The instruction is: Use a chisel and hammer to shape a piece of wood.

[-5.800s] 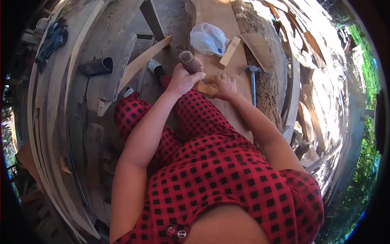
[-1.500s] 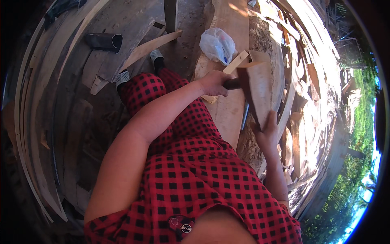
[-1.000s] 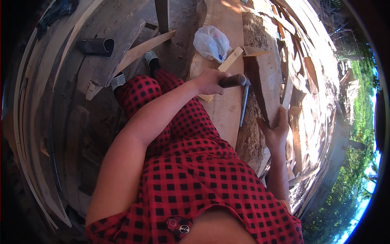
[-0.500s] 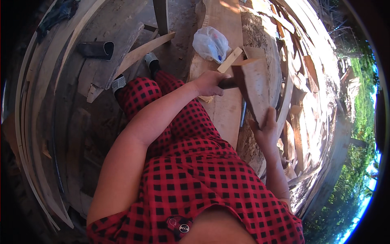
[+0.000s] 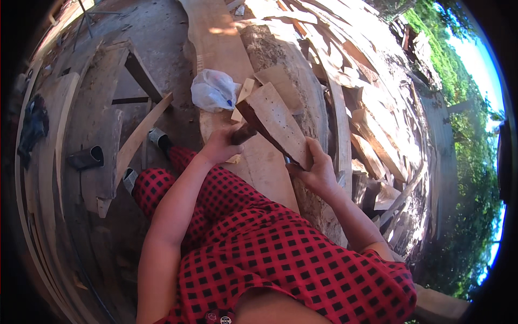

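One handle (image 5: 243, 134) fills the left grip (image 5: 217, 146), one board (image 5: 278, 121) the right grip (image 5: 320, 174).

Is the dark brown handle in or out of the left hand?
In: the left hand grips the dark brown handle, whose end shows beyond it.

Black-checked red clothes (image 5: 270, 227), short sleeves (image 5: 389, 265), round badge (image 5: 225, 319), patterned shoes (image 5: 156, 135)

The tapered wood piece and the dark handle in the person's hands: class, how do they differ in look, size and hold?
Colour: the tapered wood piece shows a pale face dotted with dark marks; the dark handle is brown.
Size: the wood piece is broad and flat-faced, while the handle's visible part is slimmer and looks rounded.
Hold: the right hand grips the wood piece; the left hand grips the handle.
Shared: both are hand-held.
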`<action>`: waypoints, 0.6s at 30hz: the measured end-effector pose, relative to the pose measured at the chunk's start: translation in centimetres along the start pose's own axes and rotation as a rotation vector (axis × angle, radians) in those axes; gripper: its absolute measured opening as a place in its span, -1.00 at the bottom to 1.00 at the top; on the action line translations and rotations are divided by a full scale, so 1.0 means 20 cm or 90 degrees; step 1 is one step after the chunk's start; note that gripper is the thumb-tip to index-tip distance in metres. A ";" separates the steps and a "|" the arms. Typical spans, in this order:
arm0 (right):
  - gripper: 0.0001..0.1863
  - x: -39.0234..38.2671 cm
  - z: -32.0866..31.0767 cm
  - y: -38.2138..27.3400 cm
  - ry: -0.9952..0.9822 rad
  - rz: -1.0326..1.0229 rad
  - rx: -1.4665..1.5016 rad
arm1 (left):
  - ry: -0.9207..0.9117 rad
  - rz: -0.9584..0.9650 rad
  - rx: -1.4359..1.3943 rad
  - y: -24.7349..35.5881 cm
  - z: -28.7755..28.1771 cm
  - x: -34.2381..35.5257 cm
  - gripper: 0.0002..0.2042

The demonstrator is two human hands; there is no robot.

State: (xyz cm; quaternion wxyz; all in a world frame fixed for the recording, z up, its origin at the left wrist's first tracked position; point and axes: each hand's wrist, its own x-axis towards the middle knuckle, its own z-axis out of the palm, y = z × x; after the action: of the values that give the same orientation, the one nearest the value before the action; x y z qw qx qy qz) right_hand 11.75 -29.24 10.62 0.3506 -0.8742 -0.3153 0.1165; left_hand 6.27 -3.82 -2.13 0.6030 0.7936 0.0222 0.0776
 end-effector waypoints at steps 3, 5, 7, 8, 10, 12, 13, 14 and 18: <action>-0.35 -0.03 0.00 -0.05 0.095 -0.063 0.090 | -0.039 -0.050 0.046 0.05 0.00 -0.01 -0.65; -0.38 -0.04 -0.01 0.01 0.092 -0.075 0.056 | -0.042 -0.023 0.042 -0.01 0.01 -0.01 -0.66; -0.41 -0.03 -0.04 0.02 -0.160 0.037 -0.111 | -0.115 -0.132 0.069 -0.04 0.01 0.00 -0.65; -0.42 -0.04 -0.05 0.00 -0.111 0.027 -0.117 | -0.116 -0.122 0.074 -0.05 0.01 0.00 -0.65; -0.42 -0.04 -0.09 -0.08 -0.047 0.015 -0.037 | -0.056 -0.032 0.064 -0.03 0.03 -0.01 -0.66; -0.43 -0.04 -0.07 -0.09 0.016 0.004 0.044 | -0.044 -0.023 0.073 -0.01 0.04 -0.01 -0.67; -0.42 -0.05 -0.04 -0.07 0.044 -0.025 0.067 | -0.032 -0.015 0.080 0.01 0.04 -0.01 -0.67; -0.41 -0.05 -0.01 -0.05 0.073 -0.054 0.089 | -0.036 -0.012 0.082 0.00 0.03 -0.01 -0.67; -0.44 -0.03 -0.05 0.00 -0.108 0.014 -0.108 | -0.067 -0.052 0.089 -0.06 0.03 -0.04 -0.68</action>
State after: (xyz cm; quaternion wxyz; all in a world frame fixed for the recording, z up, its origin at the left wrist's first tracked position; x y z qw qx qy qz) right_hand 11.67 -30.13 11.25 0.2463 -0.8911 -0.3427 0.1668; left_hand 5.74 -4.22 -3.48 0.5491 0.8352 0.0283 0.0097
